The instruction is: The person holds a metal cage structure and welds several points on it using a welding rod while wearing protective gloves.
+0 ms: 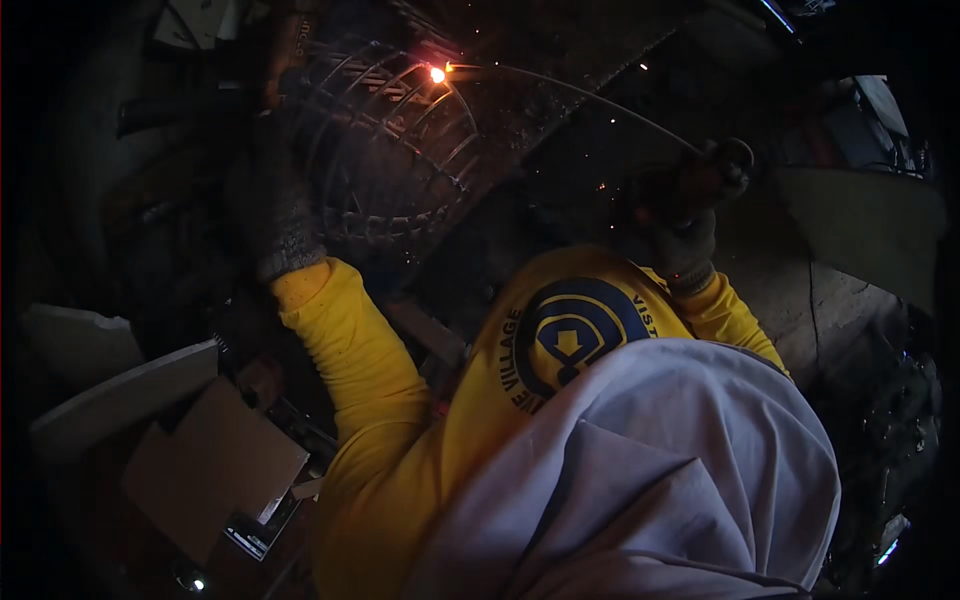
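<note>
A round cage of curved metal rods (345, 130) lies at the top, left of the middle. At its upper right rim burns a bright orange-red glow (437, 75), with sparks scattered around. A long thin curved welding rod (600, 100) runs from that glow to a dark holder (705, 178). My gloved right hand (685, 240) is closed around the holder. At the cage's left side is my gloved left hand (275, 205), its knitted cuff visible below a yellow sleeve. Darkness hides its fingers, so I cannot make out whether they grip the cage.
Brown cardboard (215, 465) lies at the lower left, below a pale curved panel (130, 395). A large flat sheet (865, 225) stands at the right. Grey cloth (660, 450) drapes over my yellow shirt in front. Much of the surroundings is too dark to make out.
</note>
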